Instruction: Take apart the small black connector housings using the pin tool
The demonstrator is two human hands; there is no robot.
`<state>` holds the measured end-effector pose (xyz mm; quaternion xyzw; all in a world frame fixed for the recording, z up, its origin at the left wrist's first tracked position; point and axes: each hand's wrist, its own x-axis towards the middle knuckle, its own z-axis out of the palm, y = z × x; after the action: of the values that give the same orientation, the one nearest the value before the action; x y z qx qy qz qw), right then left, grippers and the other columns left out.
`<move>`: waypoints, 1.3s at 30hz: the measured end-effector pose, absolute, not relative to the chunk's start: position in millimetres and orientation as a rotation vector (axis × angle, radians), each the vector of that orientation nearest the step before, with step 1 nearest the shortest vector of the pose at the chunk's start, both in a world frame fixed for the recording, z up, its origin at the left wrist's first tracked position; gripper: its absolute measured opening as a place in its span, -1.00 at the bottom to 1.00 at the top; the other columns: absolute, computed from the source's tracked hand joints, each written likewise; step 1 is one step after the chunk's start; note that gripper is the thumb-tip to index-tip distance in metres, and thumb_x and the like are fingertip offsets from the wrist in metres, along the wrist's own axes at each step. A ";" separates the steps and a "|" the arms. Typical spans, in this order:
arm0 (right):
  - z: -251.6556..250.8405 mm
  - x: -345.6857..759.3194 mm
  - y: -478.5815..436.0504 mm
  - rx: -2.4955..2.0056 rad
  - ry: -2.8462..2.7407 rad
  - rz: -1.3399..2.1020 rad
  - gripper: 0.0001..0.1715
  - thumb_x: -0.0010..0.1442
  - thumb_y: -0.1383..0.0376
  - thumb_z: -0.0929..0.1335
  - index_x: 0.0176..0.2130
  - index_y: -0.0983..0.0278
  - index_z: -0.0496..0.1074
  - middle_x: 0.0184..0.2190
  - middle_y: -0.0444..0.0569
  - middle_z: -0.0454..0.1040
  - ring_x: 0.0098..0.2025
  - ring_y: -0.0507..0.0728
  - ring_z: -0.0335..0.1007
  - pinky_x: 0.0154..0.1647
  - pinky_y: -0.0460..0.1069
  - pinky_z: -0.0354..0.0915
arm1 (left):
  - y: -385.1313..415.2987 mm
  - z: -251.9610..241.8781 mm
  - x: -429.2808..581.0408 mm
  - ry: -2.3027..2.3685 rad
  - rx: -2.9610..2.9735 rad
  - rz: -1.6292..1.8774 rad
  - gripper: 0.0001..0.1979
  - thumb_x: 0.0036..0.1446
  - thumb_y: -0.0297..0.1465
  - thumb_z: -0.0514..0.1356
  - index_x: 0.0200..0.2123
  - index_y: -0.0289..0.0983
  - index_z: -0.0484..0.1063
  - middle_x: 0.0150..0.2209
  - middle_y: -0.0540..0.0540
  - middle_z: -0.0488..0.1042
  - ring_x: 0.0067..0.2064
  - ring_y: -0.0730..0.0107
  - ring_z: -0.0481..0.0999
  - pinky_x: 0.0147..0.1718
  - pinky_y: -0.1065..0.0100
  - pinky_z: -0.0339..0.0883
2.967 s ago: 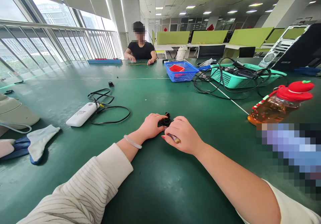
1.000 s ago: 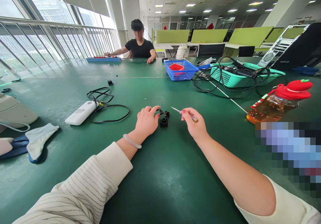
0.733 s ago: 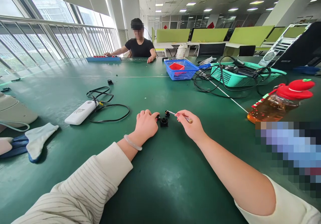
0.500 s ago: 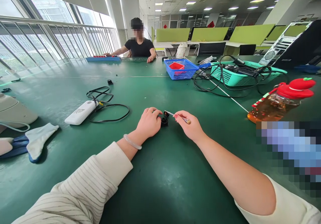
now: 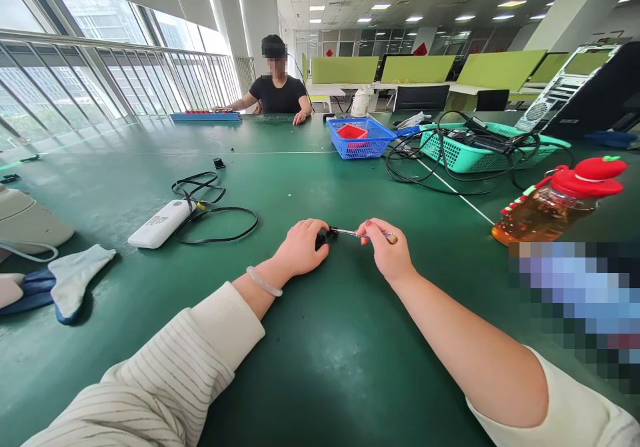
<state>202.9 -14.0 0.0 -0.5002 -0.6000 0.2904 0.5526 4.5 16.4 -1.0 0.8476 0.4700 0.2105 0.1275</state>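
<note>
My left hand is closed around a small black part on the green tabletop, its fingers and thumb hiding much of it. What kind of part it is I cannot make out. In my right hand is a slim screwdriver with a clear shaft end and a tan-tipped handle, gripped between thumb and fingers. The shaft lies almost level and points left, its tip at the black part's right side.
To the left lie a white power bank with a black cable and a glove. A blue basket, a teal basket with cables and a red-lidded bottle stand to the right. Across the table sits a person.
My right hand has moved right with the screwdriver, whose shaft is now more level. My left hand has shifted slightly right and covers more of the black part, which has turned.
</note>
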 end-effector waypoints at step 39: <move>5.2 202.6 -17.7 -1.107 -1.414 0.773 -0.62 0.15 0.14 0.24 -0.59 0.22 0.39 -0.62 -0.11 0.31 -0.48 0.08 0.24 -0.38 0.01 0.17 | 23.1 -2.5 1.0 1.344 2.484 0.508 -0.58 0.18 -0.17 0.26 0.10 -0.09 0.50 0.09 -0.07 0.52 0.18 0.04 0.32 0.21 0.02 0.22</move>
<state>202.6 -17.7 5.2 -0.4693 -0.5996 0.3277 0.5593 1.0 23.1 -2.5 0.8577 0.4639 0.1755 0.1354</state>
